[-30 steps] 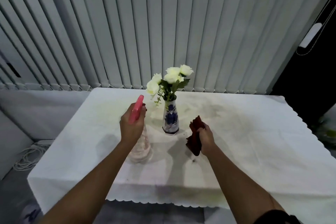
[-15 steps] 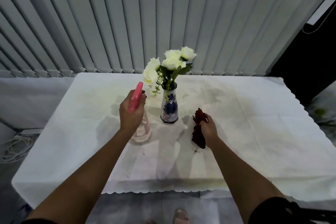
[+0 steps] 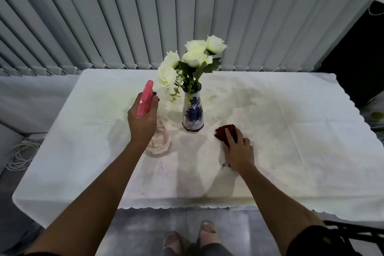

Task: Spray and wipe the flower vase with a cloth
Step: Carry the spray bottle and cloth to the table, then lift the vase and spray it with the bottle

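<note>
The spray bottle (image 3: 153, 127) is gripped upright by the left hand (image 3: 142, 119) at nine o'clock of the vase (image 3: 192, 114), while the dark red cloth (image 3: 225, 132), at four o'clock, is pressed flat onto the tabletop (image 3: 291, 131) by the right hand (image 3: 239, 150).

right hand (image 3: 238, 151) now presses cloth (image 3: 225, 133) flat

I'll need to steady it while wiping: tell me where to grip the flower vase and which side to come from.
Grip the vase around its narrow neck just under the flared rim, coming from the right, where the right hand rests on the cloth. The waist there is slimmest; the flowers lean left and block the top, and the spray bottle crowds the left.
</note>
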Action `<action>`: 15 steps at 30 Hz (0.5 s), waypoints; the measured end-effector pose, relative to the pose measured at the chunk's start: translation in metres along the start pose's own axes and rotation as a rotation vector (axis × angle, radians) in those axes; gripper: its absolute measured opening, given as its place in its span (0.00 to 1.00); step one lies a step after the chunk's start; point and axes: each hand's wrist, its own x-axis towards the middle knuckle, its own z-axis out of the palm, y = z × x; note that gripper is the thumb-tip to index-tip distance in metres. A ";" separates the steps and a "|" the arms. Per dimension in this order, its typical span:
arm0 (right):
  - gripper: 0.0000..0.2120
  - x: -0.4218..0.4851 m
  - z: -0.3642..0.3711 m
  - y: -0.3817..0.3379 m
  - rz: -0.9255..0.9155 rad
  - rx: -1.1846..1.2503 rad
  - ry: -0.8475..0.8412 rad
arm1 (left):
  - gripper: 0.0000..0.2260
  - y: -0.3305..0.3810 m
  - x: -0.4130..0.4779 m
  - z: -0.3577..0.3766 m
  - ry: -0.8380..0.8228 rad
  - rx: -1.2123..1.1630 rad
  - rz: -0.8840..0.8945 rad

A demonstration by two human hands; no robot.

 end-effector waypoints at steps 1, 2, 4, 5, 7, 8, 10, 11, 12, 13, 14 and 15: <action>0.26 0.000 0.001 -0.001 0.004 -0.009 0.005 | 0.12 0.000 0.000 0.000 0.005 -0.004 -0.004; 0.26 -0.001 0.003 -0.001 0.009 -0.011 0.013 | 0.12 0.000 -0.001 0.000 0.014 -0.011 -0.009; 0.25 -0.004 0.005 -0.005 0.029 0.000 0.033 | 0.12 0.002 -0.002 0.002 0.036 -0.020 -0.019; 0.25 -0.006 0.007 -0.008 0.044 0.008 0.050 | 0.12 0.002 -0.003 0.004 0.046 -0.020 -0.023; 0.25 -0.012 0.010 -0.016 0.075 0.022 0.085 | 0.13 0.003 -0.003 0.005 0.061 -0.027 -0.031; 0.26 -0.013 0.011 -0.021 0.092 0.027 0.089 | 0.13 0.003 -0.003 0.005 0.064 -0.032 -0.034; 0.27 -0.014 0.012 -0.027 0.120 0.034 0.100 | 0.13 0.001 -0.002 0.005 0.058 -0.042 -0.034; 0.27 -0.015 0.012 -0.028 0.119 0.034 0.121 | 0.13 0.001 -0.002 0.005 0.055 -0.042 -0.034; 0.28 -0.016 0.012 -0.028 0.106 0.027 0.139 | 0.12 0.000 -0.001 0.005 0.056 -0.041 -0.035; 0.28 -0.017 0.013 -0.027 0.089 0.011 0.146 | 0.12 -0.001 -0.001 0.005 0.059 -0.039 -0.036; 0.28 -0.017 0.014 -0.026 0.076 -0.006 0.148 | 0.11 -0.002 -0.001 0.005 0.061 -0.040 -0.035; 0.28 -0.017 0.015 -0.025 0.065 -0.021 0.150 | 0.11 -0.003 -0.001 0.004 0.060 -0.040 -0.030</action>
